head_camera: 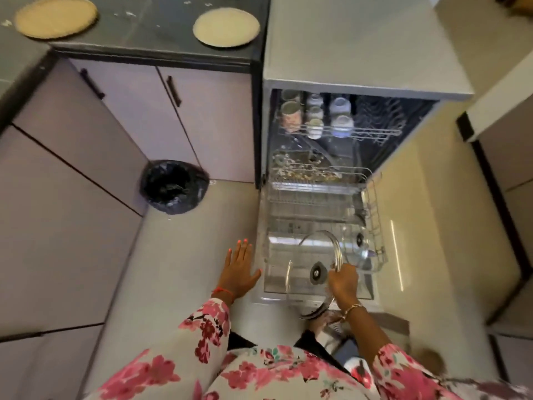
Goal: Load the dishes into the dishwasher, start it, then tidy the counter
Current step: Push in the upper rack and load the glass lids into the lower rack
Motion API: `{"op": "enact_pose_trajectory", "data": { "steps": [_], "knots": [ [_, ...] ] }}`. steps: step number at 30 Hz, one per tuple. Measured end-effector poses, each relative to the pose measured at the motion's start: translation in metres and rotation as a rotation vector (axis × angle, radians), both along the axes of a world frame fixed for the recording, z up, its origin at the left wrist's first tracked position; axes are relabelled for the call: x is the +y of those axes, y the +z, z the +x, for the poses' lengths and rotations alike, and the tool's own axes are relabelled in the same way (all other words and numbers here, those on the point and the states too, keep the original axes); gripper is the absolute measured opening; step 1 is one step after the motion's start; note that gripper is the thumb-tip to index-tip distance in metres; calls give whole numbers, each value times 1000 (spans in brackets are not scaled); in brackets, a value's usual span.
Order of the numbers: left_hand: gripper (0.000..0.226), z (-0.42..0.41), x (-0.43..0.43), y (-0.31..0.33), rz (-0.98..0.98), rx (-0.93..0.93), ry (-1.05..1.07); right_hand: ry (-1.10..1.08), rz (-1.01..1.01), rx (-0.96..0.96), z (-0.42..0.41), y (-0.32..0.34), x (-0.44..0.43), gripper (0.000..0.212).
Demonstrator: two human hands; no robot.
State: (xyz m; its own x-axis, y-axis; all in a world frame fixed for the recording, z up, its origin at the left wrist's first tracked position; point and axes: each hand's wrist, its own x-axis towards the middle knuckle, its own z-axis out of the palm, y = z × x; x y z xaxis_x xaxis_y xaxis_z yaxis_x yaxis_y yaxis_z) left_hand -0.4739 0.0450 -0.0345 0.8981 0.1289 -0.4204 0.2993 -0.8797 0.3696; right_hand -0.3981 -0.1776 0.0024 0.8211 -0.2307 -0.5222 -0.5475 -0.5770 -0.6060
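Grips the rim of a glass lid (pixel 305 287) with the right hand (pixel 343 280), fingers curled round its edge, and holds it tilted over the near end of the pulled-out lower rack (pixel 375 203), the left hand (pixel 240 269) spread flat, holding nothing, just beside the rack's left edge. Finds a second lid (pixel 359 241) standing on edge at that rack's right side. Farther back, sees mugs (pixel 291 115) in the upper rack (pixel 360 133) inside the dishwasher (pixel 360 47), a black-lined bin (pixel 174 186) to the left, and two round mats (pixel 226 27) on the dark counter (pixel 150 33).
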Motion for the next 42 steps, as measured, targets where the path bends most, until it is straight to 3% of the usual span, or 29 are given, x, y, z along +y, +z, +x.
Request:
{"op": "enact_pose_trajectory", "data": {
  "steps": [3, 6, 11, 16, 20, 26, 31, 36, 42],
  "knots": [
    [105, 25, -64, -2, -20, 19, -26, 73, -4, -20, 14, 5, -56, 19],
    [103, 50, -111, -1, -48, 10, -19, 133, -74, -41, 26, 10, -99, 43],
    [100, 84, -157, -3, -24, 27, -70, 174, -114, -18, 56, 23, -142, 22],
    [97, 108, -172, -19, -13, 81, -110, 180, -148, -19, 92, 19, -161, 48],
    [66, 125, -173, -32, 31, 159, -135, 217, -135, -16, 127, 0, -158, 37],
    [52, 151, -176, -84, -1, 207, -184, 360, -240, -9, 189, -40, -137, 22],
    [46, 171, -176, -153, -71, 275, -191, 483, -343, -63, 229, -89, -117, 22],
    [52, 185, -182, -215, -53, 294, -253, 461, -373, -108, 256, -142, -100, 25],
    [50, 191, -188, -262, -54, 334, -323, 551, -410, -65, 270, -198, -93, 30]
  ]
}}
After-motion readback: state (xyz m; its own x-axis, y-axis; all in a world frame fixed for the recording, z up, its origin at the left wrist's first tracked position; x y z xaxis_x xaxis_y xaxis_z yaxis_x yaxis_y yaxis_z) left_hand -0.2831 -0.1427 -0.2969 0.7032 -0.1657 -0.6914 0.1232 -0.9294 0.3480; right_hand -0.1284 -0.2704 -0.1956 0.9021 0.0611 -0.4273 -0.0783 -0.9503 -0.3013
